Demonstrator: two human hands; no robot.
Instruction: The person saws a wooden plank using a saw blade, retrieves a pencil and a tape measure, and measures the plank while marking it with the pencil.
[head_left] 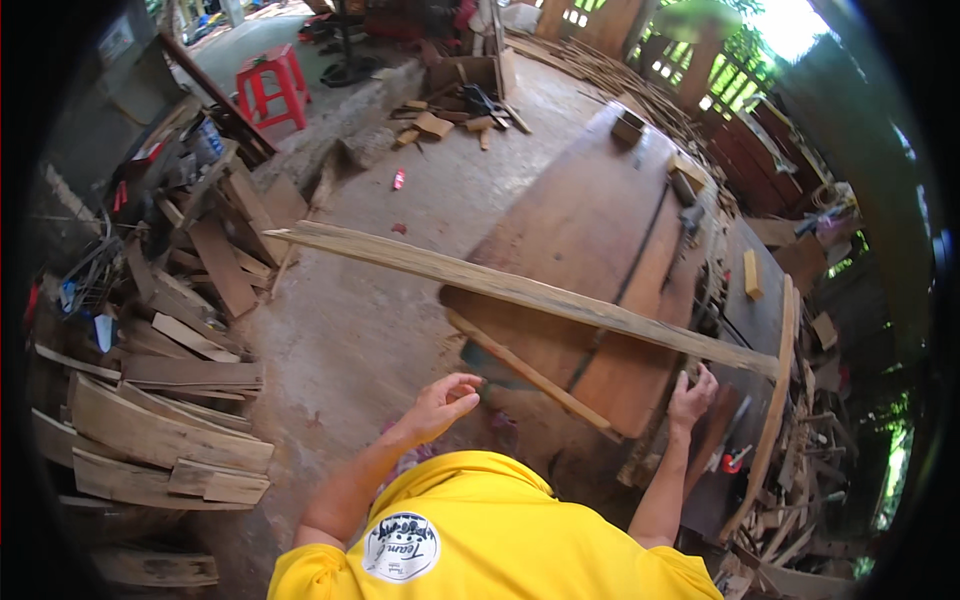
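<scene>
A long pale plank (pixel 520 290) lies across the brown wooden worktable (pixel 590 220), its far end jutting out over the concrete floor. My right hand (pixel 692 396) rests with fingers spread against the table's near edge, just under the plank's near end. It holds nothing. My left hand (pixel 446 400) hovers over the floor beside the table's corner, fingers loosely curled and empty. A thin wooden strip (pixel 530 375) lies slanted on the table between my two hands.
A heap of scrap boards (pixel 170 400) fills the left side. A red plastic stool (pixel 272 85) stands at the back. Offcuts (pixel 440 122) lie on the floor beyond the table. A curved wooden slat (pixel 775 400) and more scrap sit at the right.
</scene>
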